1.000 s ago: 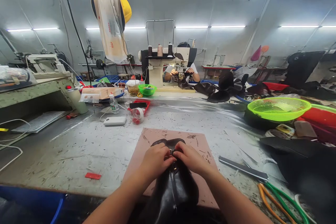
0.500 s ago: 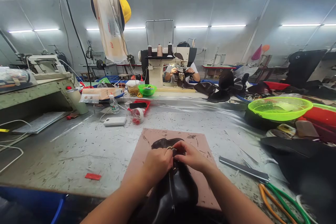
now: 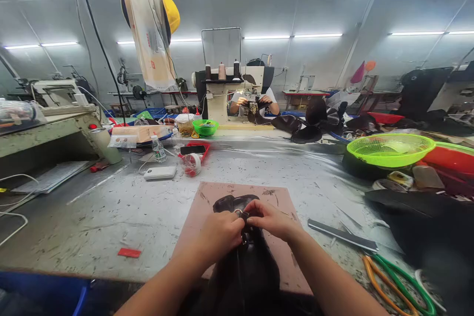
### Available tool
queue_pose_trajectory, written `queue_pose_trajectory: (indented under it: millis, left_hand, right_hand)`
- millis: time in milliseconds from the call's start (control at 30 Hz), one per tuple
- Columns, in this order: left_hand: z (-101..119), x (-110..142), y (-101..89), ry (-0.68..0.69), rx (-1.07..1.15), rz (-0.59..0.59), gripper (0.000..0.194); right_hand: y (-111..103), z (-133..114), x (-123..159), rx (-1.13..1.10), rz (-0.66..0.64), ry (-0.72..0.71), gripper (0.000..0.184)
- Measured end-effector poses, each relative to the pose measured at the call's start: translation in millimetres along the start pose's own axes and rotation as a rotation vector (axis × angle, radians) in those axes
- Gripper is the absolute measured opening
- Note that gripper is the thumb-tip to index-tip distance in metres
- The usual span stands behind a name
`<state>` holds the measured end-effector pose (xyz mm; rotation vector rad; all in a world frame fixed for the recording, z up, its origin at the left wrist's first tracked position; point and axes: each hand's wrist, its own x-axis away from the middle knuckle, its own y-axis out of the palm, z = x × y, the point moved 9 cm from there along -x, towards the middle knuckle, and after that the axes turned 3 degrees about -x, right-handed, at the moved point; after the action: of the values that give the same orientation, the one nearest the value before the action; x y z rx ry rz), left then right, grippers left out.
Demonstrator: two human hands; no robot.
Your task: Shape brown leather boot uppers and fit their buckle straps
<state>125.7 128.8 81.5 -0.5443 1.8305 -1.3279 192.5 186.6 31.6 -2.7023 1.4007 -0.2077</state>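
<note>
A glossy black leather piece, boot-like in outline [image 3: 255,261], lies lengthwise over a pinkish board [image 3: 202,202] in front of me. At its upper part my left hand [image 3: 225,229] is closed, fingers curled around a short black strap. A metal ring [image 3: 238,211] shows just above those fingers, and a small shiny metal fitting [image 3: 244,239] shows below them. From the other side my right hand [image 3: 268,218] pinches the black strap [image 3: 245,215] between thumb and fingers. The hands nearly touch, and my fingers cover part of the strap.
Right of the board lie a dark strip with a pale edge [image 3: 342,235] and scissors with orange and green handles [image 3: 402,281]. A red tag [image 3: 129,253] is at left. A white power bank [image 3: 160,173] and bottle [image 3: 158,149] stand behind. Beyond, a person works at a sewing machine [image 3: 222,101].
The strap end now shows between my hands, and the metal ring is more visible. Both hands stay almost in place. The view has shifted slightly to the right.
</note>
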Motion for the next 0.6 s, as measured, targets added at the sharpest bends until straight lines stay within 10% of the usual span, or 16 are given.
queue_pose_trajectory:
  millis: [600]
  left_hand:
    - [12,21,-14.4,0.245,-0.131,0.052,0.021]
  right_hand:
    - [-3,7,-4,-0.194,0.228,0.031,0.020]
